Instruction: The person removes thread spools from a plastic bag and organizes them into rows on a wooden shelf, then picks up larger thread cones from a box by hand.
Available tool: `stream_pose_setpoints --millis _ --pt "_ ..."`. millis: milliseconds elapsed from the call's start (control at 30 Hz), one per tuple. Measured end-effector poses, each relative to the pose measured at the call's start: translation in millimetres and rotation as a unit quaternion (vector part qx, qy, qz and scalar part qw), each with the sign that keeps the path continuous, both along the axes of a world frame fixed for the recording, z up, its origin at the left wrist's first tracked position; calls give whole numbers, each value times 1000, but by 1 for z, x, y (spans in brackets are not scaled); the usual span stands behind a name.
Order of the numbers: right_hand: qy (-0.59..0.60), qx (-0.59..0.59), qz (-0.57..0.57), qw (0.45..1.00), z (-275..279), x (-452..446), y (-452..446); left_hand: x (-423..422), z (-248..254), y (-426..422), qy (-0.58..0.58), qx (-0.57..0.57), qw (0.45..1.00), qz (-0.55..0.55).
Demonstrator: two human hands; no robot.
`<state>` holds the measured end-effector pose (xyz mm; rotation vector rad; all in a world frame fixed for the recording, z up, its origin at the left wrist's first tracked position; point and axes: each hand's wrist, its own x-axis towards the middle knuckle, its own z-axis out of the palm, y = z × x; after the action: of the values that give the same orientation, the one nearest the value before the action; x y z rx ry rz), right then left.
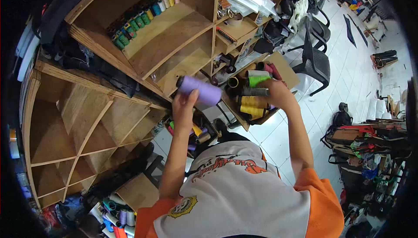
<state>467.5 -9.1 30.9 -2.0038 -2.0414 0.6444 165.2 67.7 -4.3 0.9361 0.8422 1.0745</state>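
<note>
My left hand [186, 103] is closed around a large purple thread spool [201, 91], held in front of the wooden shelf. Over an open cardboard box [241, 119] my right hand [279, 94] reaches in among the spools, its fingers blurred and partly hidden. Inside the box lie a bright green spool [257, 80], a grey spool [255, 91], yellow spools [253, 102] and a dark red one [274, 71]. Whether the right hand grips any of them cannot be made out.
A wooden shelf [174, 31] holds a row of small thread spools [146, 16]. Another shelf unit [76, 157] stands lower left. More spools fill a box [201, 133] below my left hand and a carton [119, 214] at bottom left. A black chair [315, 61] stands on the tiled floor.
</note>
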Motion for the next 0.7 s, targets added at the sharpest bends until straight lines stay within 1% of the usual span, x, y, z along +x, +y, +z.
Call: stream_pose_setpoints --millis 33,67,167,267,367,400,467,500,567,600,700 --pt "-47 -47 24 998 -19 7 -6 -13 -15 -7 16 -21 1000 16" --pt "-76 -35 17 996 -20 3 -9 -24 -26 -12 31 -41 998 32" --pt "-149 -6 2 989 -27 -7 -24 -47 -44 -34 23 -117 992 46" --pt "-182 28 -3 983 -44 -8 -29 -54 -48 -50 -28 -159 984 75" --pt "-187 17 -1 982 -51 -4 -26 -58 -57 -49 -180 -209 960 54" --pt "-155 19 -6 988 -46 -5 -24 -56 -58 -47 -224 -207 951 47" --pt "-89 23 -17 996 -31 -7 -20 -52 -62 -40 -217 -224 948 56" --pt "-37 38 -23 998 -27 -4 -18 -48 -61 -36 -214 -232 947 60" --pt "66 70 -34 995 -18 5 -12 -40 -57 -28 -167 -236 955 64" --pt "86 64 -71 992 -6 0 -10 -34 -52 -26 -142 -238 959 66" --pt "246 37 -150 957 5 1 -5 -15 -27 -17 -13 -70 997 22"
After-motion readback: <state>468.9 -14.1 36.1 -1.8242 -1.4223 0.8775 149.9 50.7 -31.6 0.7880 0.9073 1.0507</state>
